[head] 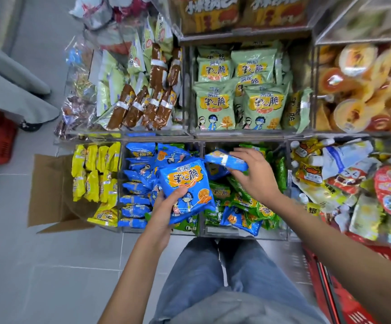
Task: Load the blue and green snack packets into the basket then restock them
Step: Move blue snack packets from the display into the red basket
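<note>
Over the lower row of clear bins on the shelf, my left hand holds a blue snack packet face up. The thumb is curled onto its lower edge, and the rest of that hand's fingers are hidden underneath it. My right hand pinches a second blue packet by one end, with fingers bent over the top and the thumb below. That packet hangs just above the bin of green packets, where a few blue ones lie mixed in near the front. The two held packets are close together, almost touching at their corners.

Left of the green bin, more stacked blue packets fill the next compartment, standing on edge. Beyond them sits a compartment of yellow packets. An open cardboard box stands on the floor against that end of the shelf. On the tier above, pale green packets stand upright.

A red basket rests on the floor by my right leg. My forearm covers most of it, so I cannot tell what it holds.
</note>
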Demonstrator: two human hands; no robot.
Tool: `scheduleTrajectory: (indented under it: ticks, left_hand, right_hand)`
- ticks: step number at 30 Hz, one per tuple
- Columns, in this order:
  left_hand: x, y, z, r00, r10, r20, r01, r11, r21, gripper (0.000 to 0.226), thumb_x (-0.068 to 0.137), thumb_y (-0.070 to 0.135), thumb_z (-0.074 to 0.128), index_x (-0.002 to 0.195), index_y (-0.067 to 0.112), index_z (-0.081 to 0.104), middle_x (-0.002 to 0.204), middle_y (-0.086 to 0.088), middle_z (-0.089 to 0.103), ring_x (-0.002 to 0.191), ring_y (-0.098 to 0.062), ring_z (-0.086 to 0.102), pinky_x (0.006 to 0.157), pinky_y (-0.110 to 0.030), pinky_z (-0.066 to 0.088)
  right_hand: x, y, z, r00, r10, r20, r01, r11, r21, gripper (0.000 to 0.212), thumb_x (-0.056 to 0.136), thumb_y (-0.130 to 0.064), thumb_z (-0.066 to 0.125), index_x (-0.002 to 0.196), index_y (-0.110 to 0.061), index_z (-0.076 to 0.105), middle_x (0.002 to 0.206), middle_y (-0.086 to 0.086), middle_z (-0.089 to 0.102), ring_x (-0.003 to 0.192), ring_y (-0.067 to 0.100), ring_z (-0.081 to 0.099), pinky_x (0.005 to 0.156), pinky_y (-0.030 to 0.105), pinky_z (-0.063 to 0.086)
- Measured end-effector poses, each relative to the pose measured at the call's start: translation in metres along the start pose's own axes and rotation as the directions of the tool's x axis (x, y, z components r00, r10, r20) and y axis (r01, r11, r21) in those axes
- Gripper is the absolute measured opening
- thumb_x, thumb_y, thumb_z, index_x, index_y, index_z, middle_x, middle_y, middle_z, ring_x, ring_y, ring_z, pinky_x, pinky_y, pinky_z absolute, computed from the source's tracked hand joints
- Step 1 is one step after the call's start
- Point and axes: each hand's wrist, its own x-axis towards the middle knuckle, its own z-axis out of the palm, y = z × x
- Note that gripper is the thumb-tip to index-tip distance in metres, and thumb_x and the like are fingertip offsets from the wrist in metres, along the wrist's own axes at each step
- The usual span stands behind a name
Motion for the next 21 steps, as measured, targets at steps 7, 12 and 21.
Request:
scheduleTrajectory:
  ticks: [7, 12, 21]
  left_hand:
    - [-0.028, -0.010, -0.007, 0.994, 0.077, 0.082, -0.082, 0.994, 0.071, 0.075, 0.054, 0.034, 0.082, 0.123, 0.023, 0.054, 0.119, -0.005, 0.067, 0.106, -0.024, 0.065, 0.096, -0.045, 0.048]
    - [-0.042, -0.023, -0.014, 0.982, 0.057, 0.179, -0.094, 0.974, 0.204, 0.092, 0.053, 0.043, 0.078, 0.136, 0.020, 0.047, 0.138, -0.006, 0.050, 0.120, -0.025, 0.056, 0.106, -0.049, 0.039]
    - [-0.052, -0.049, 0.028, 0.858, -0.180, 0.482, -0.153, 0.804, 0.574, 0.087, 0.046, 0.039, 0.078, 0.125, 0.010, 0.055, 0.115, -0.014, 0.068, 0.106, -0.033, 0.064, 0.098, -0.049, 0.047]
  right_hand:
    - [-0.072, -0.038, -0.033, 0.916, 0.395, -0.067, -0.289, 0.767, 0.572, 0.013, 0.090, -0.019, 0.060, 0.084, -0.009, 0.064, 0.059, -0.011, 0.056, 0.053, -0.003, 0.044, 0.051, 0.012, 0.034]
    - [-0.132, -0.048, -0.037, 0.776, 0.625, -0.090, -0.322, 0.515, 0.794, 0.019, 0.091, -0.015, 0.057, 0.075, -0.022, 0.061, 0.069, -0.006, 0.061, 0.068, 0.007, 0.056, 0.067, 0.027, 0.046]
    - [-0.266, -0.063, -0.027, 0.321, 0.923, -0.213, -0.174, 0.279, 0.944, 0.014, 0.091, -0.010, 0.053, 0.080, -0.011, 0.063, 0.056, -0.013, 0.065, 0.052, -0.004, 0.057, 0.052, 0.013, 0.047]
